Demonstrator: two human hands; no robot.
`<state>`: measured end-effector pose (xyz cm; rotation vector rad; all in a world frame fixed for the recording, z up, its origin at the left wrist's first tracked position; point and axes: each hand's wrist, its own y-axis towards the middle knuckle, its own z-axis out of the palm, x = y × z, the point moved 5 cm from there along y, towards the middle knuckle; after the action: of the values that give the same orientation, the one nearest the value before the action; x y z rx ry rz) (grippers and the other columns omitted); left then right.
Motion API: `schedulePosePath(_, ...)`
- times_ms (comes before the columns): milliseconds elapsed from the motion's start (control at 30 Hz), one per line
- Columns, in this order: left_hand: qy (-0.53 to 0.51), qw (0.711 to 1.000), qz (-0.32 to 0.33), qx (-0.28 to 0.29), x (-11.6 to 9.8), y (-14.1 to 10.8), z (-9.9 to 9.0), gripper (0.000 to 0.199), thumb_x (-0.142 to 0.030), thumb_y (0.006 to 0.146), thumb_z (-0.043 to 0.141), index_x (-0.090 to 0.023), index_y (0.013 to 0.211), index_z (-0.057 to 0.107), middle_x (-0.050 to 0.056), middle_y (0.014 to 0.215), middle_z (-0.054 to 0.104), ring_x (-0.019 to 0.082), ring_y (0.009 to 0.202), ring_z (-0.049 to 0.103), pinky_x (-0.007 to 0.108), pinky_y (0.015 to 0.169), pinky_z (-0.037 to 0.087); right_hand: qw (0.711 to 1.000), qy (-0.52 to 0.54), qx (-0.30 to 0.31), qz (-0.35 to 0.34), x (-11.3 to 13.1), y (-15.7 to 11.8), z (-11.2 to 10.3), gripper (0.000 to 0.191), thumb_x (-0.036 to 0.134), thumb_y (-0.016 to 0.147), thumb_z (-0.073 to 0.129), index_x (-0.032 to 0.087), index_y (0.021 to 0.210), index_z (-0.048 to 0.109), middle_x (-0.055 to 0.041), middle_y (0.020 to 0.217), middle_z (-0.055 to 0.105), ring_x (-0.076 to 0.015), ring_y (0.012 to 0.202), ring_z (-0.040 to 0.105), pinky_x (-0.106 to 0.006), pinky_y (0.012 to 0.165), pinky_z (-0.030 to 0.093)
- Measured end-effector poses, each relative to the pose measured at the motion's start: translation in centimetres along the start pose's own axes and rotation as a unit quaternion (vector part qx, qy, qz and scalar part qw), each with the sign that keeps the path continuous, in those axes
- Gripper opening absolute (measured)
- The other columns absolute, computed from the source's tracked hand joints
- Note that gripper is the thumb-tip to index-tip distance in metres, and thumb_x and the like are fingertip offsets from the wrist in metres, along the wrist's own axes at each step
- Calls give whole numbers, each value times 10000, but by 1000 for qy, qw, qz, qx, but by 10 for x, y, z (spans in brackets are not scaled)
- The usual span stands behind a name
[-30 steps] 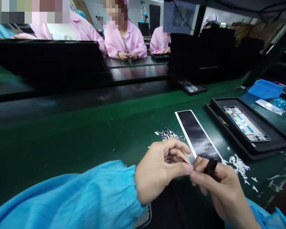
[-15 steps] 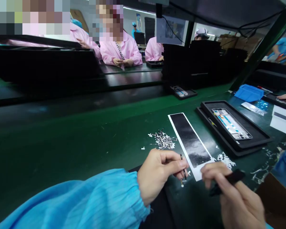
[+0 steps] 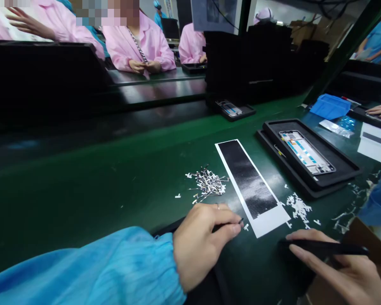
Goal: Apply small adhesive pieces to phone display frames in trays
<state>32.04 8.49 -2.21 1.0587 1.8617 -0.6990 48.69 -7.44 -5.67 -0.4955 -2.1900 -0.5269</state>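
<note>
Two hands that met at the fingertips a second ago are now well apart, and the white near end of the black sheet (image 3: 247,182) lies uncovered between them. The left hand (image 3: 201,243) has its grip pinched shut, thumb against forefinger, on a small dark piece (image 3: 241,220); only its tip shows, though half a second ago a longer stretch with a pale end hung below the fingers. Whether it has turned or been drawn in behind them, I cannot tell. The right hand (image 3: 352,271) has moved out to the right, its grip closed about a slim black tool (image 3: 330,248) that lies nearly level, one end toward the left hand; its exact kind is unclear. My reading is that the close work of both hands on the piece has broken off, the left alone keeping hold of it. A loose white bit (image 3: 246,227) lies on the green desk (image 3: 139,186) just beside the left fingertips. Left of the sheet is a heap of small strips (image 3: 209,182); right of its near end, a heap of white bits (image 3: 298,206). Both heaps look much as they did
</note>
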Motion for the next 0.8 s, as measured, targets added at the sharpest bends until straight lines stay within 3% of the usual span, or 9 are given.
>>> schedulePosePath(67,148,984,96,-9,-5,-1,6,264,-117,865,417,-163,772,660,13,691,594,148,653,512,258,605,383,998,8,55,32,4,2,6,158,411,723,677,272,774,732,3,820,704,-184,760,680,-143,648,542)
schedulePosePath(200,336,901,271,-45,-12,1,25,304,-69,847,355,-135,699,612,42,670,575,172,609,449,310,610,388,983,58,-74,159,6,8,8,246,467,694,692,232,766,710,2,809,696,-175,794,658,-155,689,527)
schedulePosePath(300,375,852,364,-34,-10,2,38,384,-61,892,296,-115,720,635,60,734,625,185,694,524,339,769,425,986,80,-94,112,11,18,23,165,391,726,686,232,765,706,7,818,694,-157,775,652,-163,679,521)
schedulePosePath(367,393,839,377,-6,-4,2,44,391,-59,905,281,-98,799,655,90,913,670,205,868,573,360,917,387,985,91,-106,97,9,21,30,143,362,731,688,223,763,701,-1,819,690,-158,746,651,-190,658,527)
schedulePosePath(467,401,835,376,2,3,1,48,374,-72,915,290,-101,847,656,103,1080,662,210,1014,573,360,996,348,983,93,-127,96,6,22,33,143,346,726,699,214,778,697,-13,817,686,-170,731,649,-237,670,533)
schedulePosePath(600,382,842,380,-32,3,-2,48,417,-75,925,253,-97,831,658,121,1078,669,201,987,612,332,975,397,987,69,-117,83,12,22,33,77,308,743,686,231,740,695,12,792,687,-152,726,648,-208,650,523)
schedulePosePath(800,381,844,376,-23,0,-3,49,342,-61,899,319,-72,863,659,156,1071,667,219,991,623,338,969,432,986,51,-132,85,16,23,33,77,317,733,692,241,732,701,25,781,694,-140,697,655,-184,612,520)
